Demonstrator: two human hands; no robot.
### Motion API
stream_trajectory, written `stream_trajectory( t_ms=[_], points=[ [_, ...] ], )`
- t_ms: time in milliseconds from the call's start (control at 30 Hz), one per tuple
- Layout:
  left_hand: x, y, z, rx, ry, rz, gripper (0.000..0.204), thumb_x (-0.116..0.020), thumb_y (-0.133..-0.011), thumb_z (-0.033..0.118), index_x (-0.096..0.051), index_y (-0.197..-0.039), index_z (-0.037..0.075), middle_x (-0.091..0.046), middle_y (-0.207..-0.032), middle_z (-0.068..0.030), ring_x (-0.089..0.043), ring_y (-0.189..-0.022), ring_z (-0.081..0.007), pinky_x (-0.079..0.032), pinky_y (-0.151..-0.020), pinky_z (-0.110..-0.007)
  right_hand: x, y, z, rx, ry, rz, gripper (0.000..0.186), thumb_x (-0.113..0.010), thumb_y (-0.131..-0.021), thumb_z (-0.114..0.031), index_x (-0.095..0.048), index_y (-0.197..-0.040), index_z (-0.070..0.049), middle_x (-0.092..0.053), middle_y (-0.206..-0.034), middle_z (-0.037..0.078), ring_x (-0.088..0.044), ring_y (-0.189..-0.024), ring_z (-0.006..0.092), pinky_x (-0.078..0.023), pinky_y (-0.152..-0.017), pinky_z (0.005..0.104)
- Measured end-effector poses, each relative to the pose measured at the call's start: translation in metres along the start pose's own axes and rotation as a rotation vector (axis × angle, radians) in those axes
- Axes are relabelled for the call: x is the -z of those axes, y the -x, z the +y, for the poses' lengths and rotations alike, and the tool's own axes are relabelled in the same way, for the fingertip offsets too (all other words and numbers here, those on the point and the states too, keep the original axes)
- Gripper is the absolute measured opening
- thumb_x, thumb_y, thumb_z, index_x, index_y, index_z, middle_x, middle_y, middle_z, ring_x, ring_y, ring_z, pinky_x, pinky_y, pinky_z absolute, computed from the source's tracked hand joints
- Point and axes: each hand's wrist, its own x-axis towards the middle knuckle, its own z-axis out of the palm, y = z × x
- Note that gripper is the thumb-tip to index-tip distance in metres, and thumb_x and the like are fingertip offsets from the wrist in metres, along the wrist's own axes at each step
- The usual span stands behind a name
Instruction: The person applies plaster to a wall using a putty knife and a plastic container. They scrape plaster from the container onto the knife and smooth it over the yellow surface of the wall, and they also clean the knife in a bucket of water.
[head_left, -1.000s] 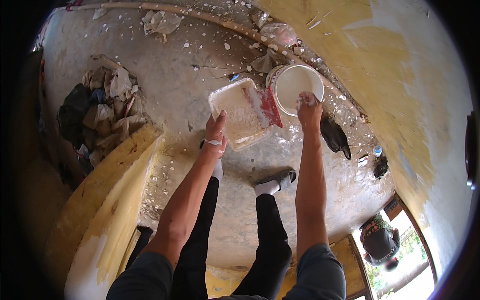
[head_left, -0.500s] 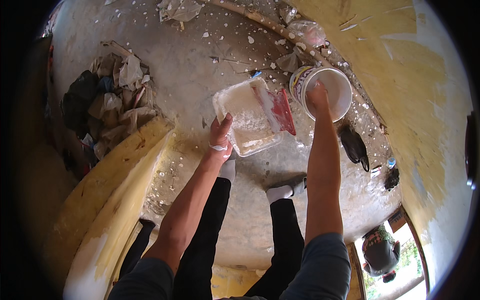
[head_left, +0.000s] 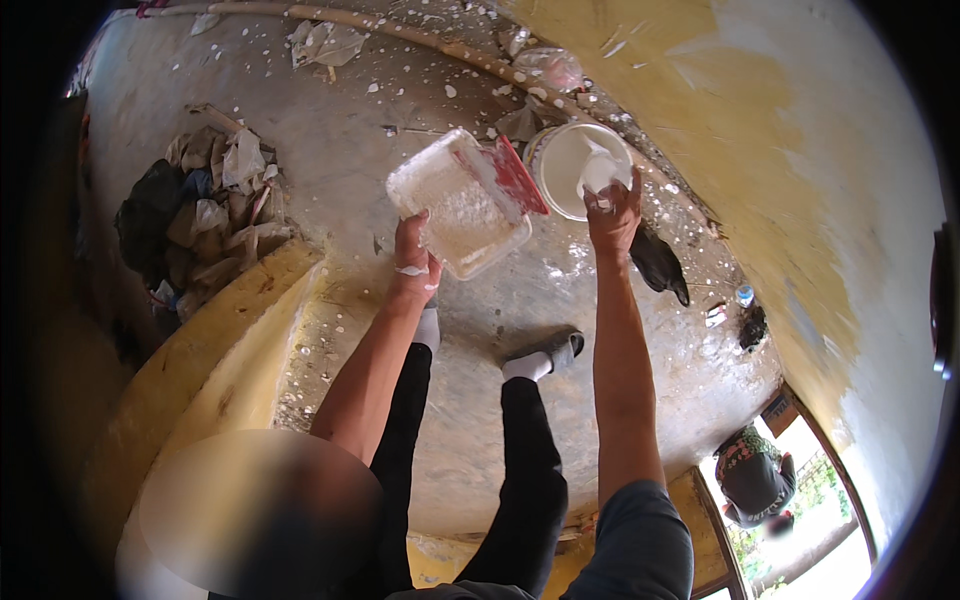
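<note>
My left hand grips the near left edge of a shallow, off-white plastic tray smeared with white paste. The thumb lies over its rim, and there is white paste on my wrist. Across the tray's right side rests a red, wide-bladed scraper, also coated in white. My right hand is at the near right rim of a white bucket. Its fingers are curled around a pale white thing, perhaps a cup or a lump of paste; I cannot tell which.
A black bag lies just right of the bucket. A long pole runs along the wall behind it. Far left is a heap of crumpled bags behind a low yellow wall. A person is by the doorway at lower right.
My right hand has come up from inside the bucket to its rim, now with the white thing in it. The tray, scraper and bucket appear shifted left in the view.
</note>
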Motion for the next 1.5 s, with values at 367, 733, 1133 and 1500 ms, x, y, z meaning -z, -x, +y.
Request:
stream_trajectory(
  t_ms=[367,733,1133,1500],
  points=[
    [-0.080,0.021,-0.022,-0.094,0.108,-0.120,0.062,-0.062,-0.084,0.029,-0.033,-0.137,0.013,-0.046,-0.132,-0.0068,-0.047,-0.121,-0.0255,-0.043,-0.099,-0.045,0.152,-0.013,-0.080,-0.226,-0.441,-0.140,0.023,-0.075,-0.058,-0.003,-0.058,-0.074,-0.001,-0.055,-0.111,0.018,-0.056,-0.101,0.0317,-0.048,-0.080,0.0396],
    [-0.124,0.065,-0.046,0.011,0.094,-0.184,0.065,-0.060,-0.085,0.031,-0.027,-0.139,0.017,-0.045,-0.131,-0.0085,-0.046,-0.121,-0.0271,-0.042,-0.098,-0.048,0.202,-0.022,-0.132,-0.151,-0.421,-0.493,0.031,-0.076,-0.054,-0.004,-0.048,-0.065,0.000,-0.054,-0.113,0.025,-0.058,-0.098,0.0400,-0.049,-0.078,0.0423],
    [-0.126,0.078,-0.052,0.019,0.005,-0.192,0.064,-0.062,-0.083,0.032,-0.031,-0.136,0.014,-0.048,-0.127,-0.0090,-0.051,-0.116,-0.0255,-0.044,-0.096,-0.048,0.212,-0.043,-0.154,-0.167,-0.380,-0.556,0.026,-0.072,-0.056,-0.001,-0.048,-0.065,0.000,-0.058,-0.114,0.025,-0.063,-0.089,0.0387,-0.051,-0.070,0.0397],
    [-0.104,0.066,-0.033,0.056,0.088,-0.168,0.058,-0.061,-0.085,0.033,-0.038,-0.131,0.007,-0.052,-0.124,-0.0105,-0.052,-0.116,-0.0262,-0.044,-0.098,-0.046,0.204,0.003,-0.126,-0.292,-0.800,-0.332,0.046,-0.075,-0.062,0.002,-0.053,-0.102,0.000,-0.059,-0.100,0.015,-0.061,-0.091,0.0235,-0.051,-0.074,0.0324]
  ],
)
